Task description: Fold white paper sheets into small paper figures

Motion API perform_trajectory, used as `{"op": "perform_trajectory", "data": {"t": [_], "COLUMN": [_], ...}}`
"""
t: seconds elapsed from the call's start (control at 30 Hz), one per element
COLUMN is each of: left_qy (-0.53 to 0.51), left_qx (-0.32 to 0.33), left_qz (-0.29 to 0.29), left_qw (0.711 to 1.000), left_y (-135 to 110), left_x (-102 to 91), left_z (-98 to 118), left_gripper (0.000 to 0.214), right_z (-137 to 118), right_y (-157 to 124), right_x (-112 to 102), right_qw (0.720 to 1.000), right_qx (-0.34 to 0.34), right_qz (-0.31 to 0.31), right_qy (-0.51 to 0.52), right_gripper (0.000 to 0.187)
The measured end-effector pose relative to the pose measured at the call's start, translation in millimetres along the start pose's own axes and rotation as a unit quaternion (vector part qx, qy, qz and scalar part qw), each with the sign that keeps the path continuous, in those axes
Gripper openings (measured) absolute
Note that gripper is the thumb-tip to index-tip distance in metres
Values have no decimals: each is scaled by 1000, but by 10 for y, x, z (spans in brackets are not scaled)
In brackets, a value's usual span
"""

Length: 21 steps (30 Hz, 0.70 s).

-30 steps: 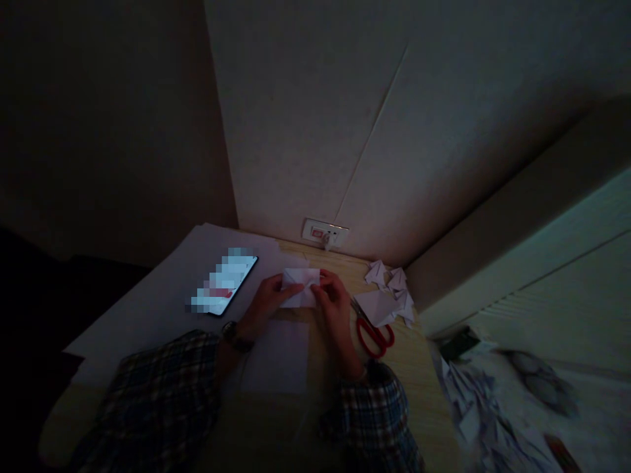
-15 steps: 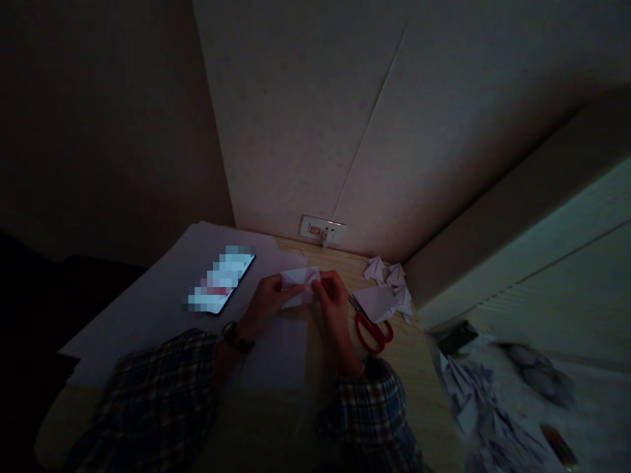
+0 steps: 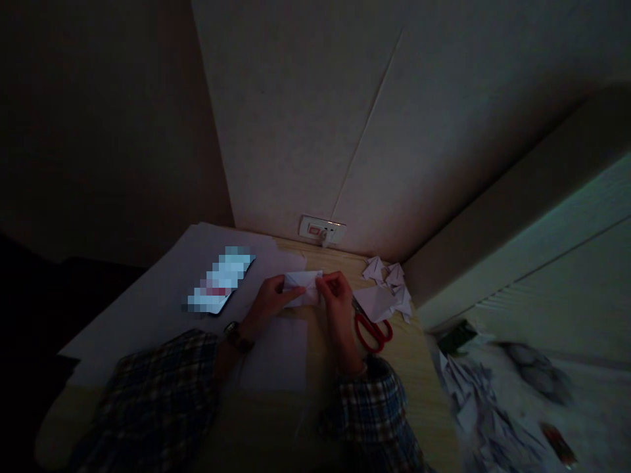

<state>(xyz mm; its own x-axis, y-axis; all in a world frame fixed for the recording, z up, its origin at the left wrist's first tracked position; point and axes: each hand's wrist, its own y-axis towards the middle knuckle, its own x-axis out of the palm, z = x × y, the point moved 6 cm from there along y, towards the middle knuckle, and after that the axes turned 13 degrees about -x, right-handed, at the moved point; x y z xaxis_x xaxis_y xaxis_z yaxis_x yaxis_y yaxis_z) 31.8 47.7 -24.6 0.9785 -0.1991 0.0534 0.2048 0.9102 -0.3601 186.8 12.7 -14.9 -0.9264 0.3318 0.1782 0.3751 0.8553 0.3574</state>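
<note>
A small folded sheet of white paper [image 3: 302,281] is held up between my two hands, with crease lines across its face. My left hand [image 3: 269,297] pinches its left side, thumb laid along the front. At the right edge, my right hand [image 3: 336,293] grips the paper between thumb and fingers. Red-handled scissors [image 3: 371,333] lie on the table just right of my right hand, partly under a flat piece of white paper [image 3: 377,303]. Several folded paper shapes [image 3: 396,278] sit beyond them. Below my hands rests a plain paper sheet [image 3: 276,355].
Large white sheets [image 3: 148,309] cover the table's left side, with a lit phone [image 3: 219,282] on top. A wall socket [image 3: 323,230] with a plug is behind the table [image 3: 419,387]. To the right, lower down, lies a heap of white papers [image 3: 486,414].
My right hand has shifted slightly right, its thumb moving from the paper's face to its right edge. The folded paper now shows flatter and a little further right.
</note>
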Motion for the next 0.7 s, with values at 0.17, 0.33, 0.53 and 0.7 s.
{"op": "perform_trajectory", "data": {"t": [0.17,0.33,0.53,0.7], "left_qy": [36,46,69,77], "left_qx": [23,21,22,21], "left_qz": [21,23,46,73], "left_qw": [999,998,996,994], "left_y": [-26,-48,-94,-116], "left_x": [21,39,42,16], "left_z": [22,19,47,100], "left_gripper": [43,41,31,28], "right_z": [-26,-48,-70,-67], "right_y": [5,-3,-34,-50], "right_x": [-24,-22,-13,23], "right_qw": [1000,1000,999,998], "right_qx": [2,-2,-19,-24], "right_qz": [-5,3,9,-7], "right_qy": [-12,-17,-42,-50], "right_gripper": [22,22,22,20]}}
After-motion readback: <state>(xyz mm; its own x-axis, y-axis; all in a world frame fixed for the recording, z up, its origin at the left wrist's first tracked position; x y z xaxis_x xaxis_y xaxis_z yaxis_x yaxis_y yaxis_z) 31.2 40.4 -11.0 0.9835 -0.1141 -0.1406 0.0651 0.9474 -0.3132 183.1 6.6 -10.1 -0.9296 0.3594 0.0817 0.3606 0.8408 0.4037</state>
